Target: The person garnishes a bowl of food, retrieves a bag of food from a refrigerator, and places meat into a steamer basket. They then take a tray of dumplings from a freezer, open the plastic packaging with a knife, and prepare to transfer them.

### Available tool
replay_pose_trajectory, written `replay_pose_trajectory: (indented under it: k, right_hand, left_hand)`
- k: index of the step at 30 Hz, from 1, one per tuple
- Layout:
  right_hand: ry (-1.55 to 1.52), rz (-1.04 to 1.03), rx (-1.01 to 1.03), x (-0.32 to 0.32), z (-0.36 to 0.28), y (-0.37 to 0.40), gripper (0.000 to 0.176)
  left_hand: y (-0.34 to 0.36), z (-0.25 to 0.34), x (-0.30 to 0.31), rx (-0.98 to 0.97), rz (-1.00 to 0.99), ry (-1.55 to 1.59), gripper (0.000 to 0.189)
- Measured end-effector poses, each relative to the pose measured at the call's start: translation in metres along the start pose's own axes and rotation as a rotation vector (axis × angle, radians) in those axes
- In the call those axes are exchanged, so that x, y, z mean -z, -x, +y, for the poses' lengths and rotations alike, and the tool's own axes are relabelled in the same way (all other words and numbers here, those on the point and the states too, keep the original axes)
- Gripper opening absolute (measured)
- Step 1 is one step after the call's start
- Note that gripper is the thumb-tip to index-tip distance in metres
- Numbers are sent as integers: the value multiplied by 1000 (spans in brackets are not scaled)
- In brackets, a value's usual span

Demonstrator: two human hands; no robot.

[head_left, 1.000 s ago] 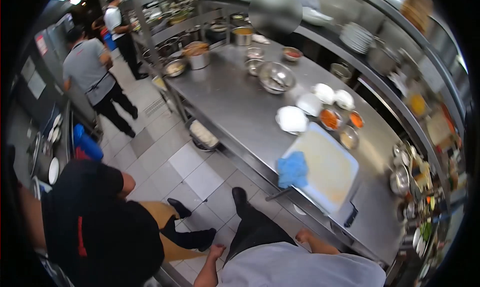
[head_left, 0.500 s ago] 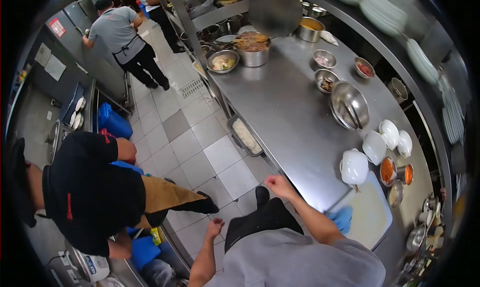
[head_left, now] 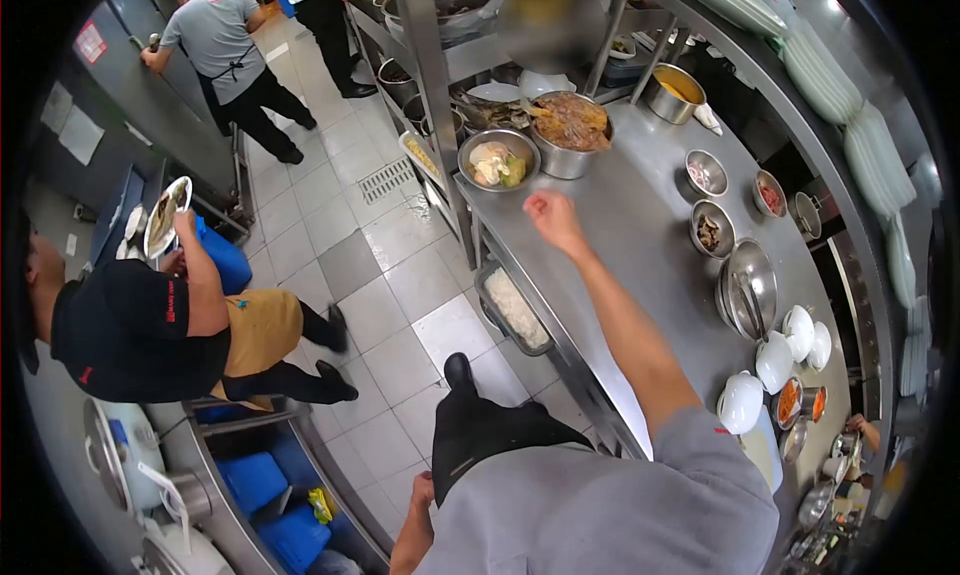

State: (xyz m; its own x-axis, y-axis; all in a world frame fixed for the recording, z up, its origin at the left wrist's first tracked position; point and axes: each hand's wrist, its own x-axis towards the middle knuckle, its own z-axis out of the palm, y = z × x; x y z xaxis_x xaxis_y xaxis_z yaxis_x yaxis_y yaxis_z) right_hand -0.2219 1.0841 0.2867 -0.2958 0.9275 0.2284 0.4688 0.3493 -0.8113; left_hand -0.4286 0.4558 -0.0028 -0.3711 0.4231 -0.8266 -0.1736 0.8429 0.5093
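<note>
My right hand [head_left: 552,220] is stretched forward over the near edge of the steel counter [head_left: 610,255]. Its fingers are loosely curled, with nothing visible in them. Just beyond it stands a steel bowl of pale and green food [head_left: 500,163]. Beside that is a steel pot [head_left: 568,159] heaped with browned food. My left hand [head_left: 424,489] hangs low next to my hip, fingers curled and apparently holding nothing. A grey tub of white food [head_left: 515,310] sits below the counter edge, to the left of my right forearm.
On my left a co-worker in black [head_left: 140,315] holds an oval plate of food [head_left: 168,215]. Blue bins [head_left: 290,535] stand in an open steel drawer behind them. Another person [head_left: 225,50] is up the tiled aisle. Bowls, white pots [head_left: 740,403] and stacked plates line the right.
I have moved forward along the counter. My right hand has reached out toward the food bowl, while my left has dropped back by my hip. The nearby co-worker now holds up a plate.
</note>
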Motion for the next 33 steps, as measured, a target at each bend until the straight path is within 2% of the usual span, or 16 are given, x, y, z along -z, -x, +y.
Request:
replay_pose_trajectory:
  k: [2, 3, 4, 5, 6, 8, 11, 13, 16, 22, 27, 29, 33]
  right_hand:
    - [262, 67, 12, -8, 7, -39, 12]
    - [276, 72, 5, -11, 6, -54, 12]
    - [405, 26, -71, -12, 3, -69, 16]
    - [533, -21, -148, -14, 0, -82, 20]
    - [545, -18, -151, -19, 0, -92, 20]
    - [801, -92, -206, -30, 2, -105, 32]
    - [907, -180, -292, -37, -16, -106, 40]
    - [913, -139, -285, -43, 4, -110, 38]
    - [916, -87, -287, -44, 12, -111, 34]
    - [809, -42, -313, -41, -1, -103, 25]
    - [664, 37, -307, -33, 17, -105, 14]
    - [578, -17, -186, -26, 26, -109, 11]
    - [524, -39, -135, -16, 16, -116, 8]
  left_hand:
    - [-22, 6, 23, 13, -58, -4, 29]
    - [-34, 15, 34, -19, -46, -25, 28]
    - [-46, 26, 42, -55, -33, -44, 27]
    - [-45, 55, 53, -10, 9, -144, 22]
    - [-58, 76, 62, -12, -4, -144, 22]
    - [-93, 95, 90, -95, -15, -83, 20]
    - [-113, 155, 108, -68, 53, -143, 21]
    - [-115, 188, 115, -101, 106, -38, 23]
    - [-124, 209, 113, -115, 53, -30, 23]
    - [-132, 199, 100, -28, -78, -201, 34]
    - [-131, 191, 104, -84, -83, -335, 37]
    - [-136, 191, 110, -115, -60, -391, 37]
    - [-136, 206, 121, -127, -26, -372, 37]
